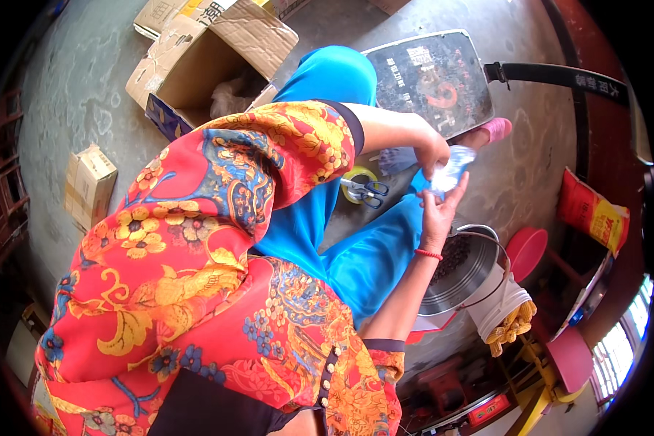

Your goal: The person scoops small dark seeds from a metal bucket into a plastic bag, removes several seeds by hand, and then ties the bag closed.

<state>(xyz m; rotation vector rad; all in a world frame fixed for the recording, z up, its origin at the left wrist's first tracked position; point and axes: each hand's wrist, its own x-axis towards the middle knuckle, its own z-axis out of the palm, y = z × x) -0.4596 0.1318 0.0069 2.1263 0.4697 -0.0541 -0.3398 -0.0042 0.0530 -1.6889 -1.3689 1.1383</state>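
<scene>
A shiny, clear plastic packet point(451, 171), blurred, is between my two hands. My left hand point(433, 152) pinches its upper left side. Below it, my right hand point(440, 210), with a red cord bracelet at the wrist, holds the lower edge with its fingers spread around it. What the packet contains is unclear. Scissors with dark blue handles point(366, 192) lie across a yellow tape roll point(354, 177) on the floor between the legs. A metal bucket point(482, 267) with small dark pieces point(451, 259) inside stands by my right forearm. Another clear plastic packet point(397, 159) lies left of my left hand.
An open cardboard box point(169, 71) with crumpled plastic stands at the upper left, a small closed carton point(90, 185) at the left. A dark printed board point(433, 82) is beyond the knees. At right are a pink basin point(526, 252), a white bucket point(493, 305) with corn cobs point(512, 327) and a red-yellow sack point(593, 210).
</scene>
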